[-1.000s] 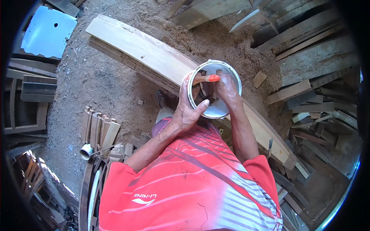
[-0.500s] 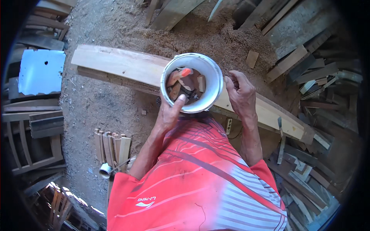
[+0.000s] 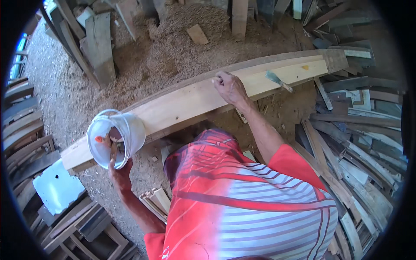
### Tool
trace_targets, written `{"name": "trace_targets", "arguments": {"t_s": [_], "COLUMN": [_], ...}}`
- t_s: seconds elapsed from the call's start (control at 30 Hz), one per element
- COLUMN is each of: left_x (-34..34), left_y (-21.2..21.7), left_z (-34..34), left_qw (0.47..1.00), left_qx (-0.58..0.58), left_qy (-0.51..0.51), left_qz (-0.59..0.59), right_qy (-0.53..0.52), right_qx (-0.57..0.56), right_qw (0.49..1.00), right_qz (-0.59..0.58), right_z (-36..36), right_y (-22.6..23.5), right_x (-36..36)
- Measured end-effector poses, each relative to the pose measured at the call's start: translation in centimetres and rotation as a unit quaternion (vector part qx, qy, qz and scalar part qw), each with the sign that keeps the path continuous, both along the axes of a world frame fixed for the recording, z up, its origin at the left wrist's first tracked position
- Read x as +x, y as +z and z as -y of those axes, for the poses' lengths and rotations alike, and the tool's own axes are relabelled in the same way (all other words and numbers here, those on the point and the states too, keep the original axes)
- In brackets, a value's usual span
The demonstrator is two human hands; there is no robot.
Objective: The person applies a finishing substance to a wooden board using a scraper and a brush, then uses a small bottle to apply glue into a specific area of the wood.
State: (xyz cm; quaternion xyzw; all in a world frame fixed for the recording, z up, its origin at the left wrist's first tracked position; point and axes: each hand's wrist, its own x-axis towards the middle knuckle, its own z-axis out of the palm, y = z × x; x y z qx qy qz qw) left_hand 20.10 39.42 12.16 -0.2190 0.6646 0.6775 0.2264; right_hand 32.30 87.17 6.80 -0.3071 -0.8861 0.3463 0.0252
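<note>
In my left hand (image 3: 120, 174) is a white plastic bucket (image 3: 135, 130), gripped at its near rim with its mouth tipped toward me. An orange-tipped piece (image 3: 100, 139) and brownish scraps show inside. The bucket is over the left part of a long pale wooden board (image 3: 190, 106). My right hand (image 3: 231, 89) is over the board's middle, its fingers curled closed; whatever they may hold is hidden. Farther right on the board rests a small tool (image 3: 277, 80) with a flat grey-green head and a short light handle, perhaps a brush or scraper.
Sawdust (image 3: 160, 56) covers the ground beyond the board, with a loose wood block (image 3: 197, 34) on it. Stacked offcuts (image 3: 346, 160) crowd the right side. At left, a pale blue sheet (image 3: 58, 186) with a hole lies among curved wooden parts. Short sticks (image 3: 157, 200) stand near my left forearm.
My left hand has carried the bucket from in front of my chest to the left end of the board. My right hand has moved away from the bucket. My view has turned rightward.
</note>
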Motion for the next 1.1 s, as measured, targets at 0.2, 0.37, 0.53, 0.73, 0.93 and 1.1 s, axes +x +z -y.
{"name": "trace_targets", "arguments": {"t_s": [0.2,0.37,0.53,0.73,0.93,1.1], "left_x": [3.7,10.0,19.8,31.0,37.3,40.1], "left_y": [0.2,0.4,-0.4,-1.0,-1.1,1.6], "left_z": [-1.4,-4.3,-6.7,-11.5,-17.3,-24.3], "left_qw": [0.995,0.984,0.972,0.977,0.987,0.993], "left_qx": [0.096,0.145,0.18,0.152,0.124,0.105], "left_qy": [0.021,0.072,0.144,0.147,0.095,0.046], "left_qz": [-0.03,-0.07,-0.046,-0.002,0.027,0.018], "right_qy": [-0.14,-0.121,-0.039,-0.073,-0.096,-0.082], "right_qx": [0.187,0.246,0.286,0.306,0.245,0.229], "right_qw": [0.972,0.958,0.957,0.949,0.962,0.97], "right_qz": [0.016,0.086,0.0,0.001,0.069,-0.006], "right_z": [-13.7,-21.5,-22.1,-20.7,-20.1,-21.5], "right_y": [-7.9,-7.5,-8.1,-9.5,-7.2,-7.4], "right_x": [9.0,18.4,20.2,20.4,19.6,20.2]}}
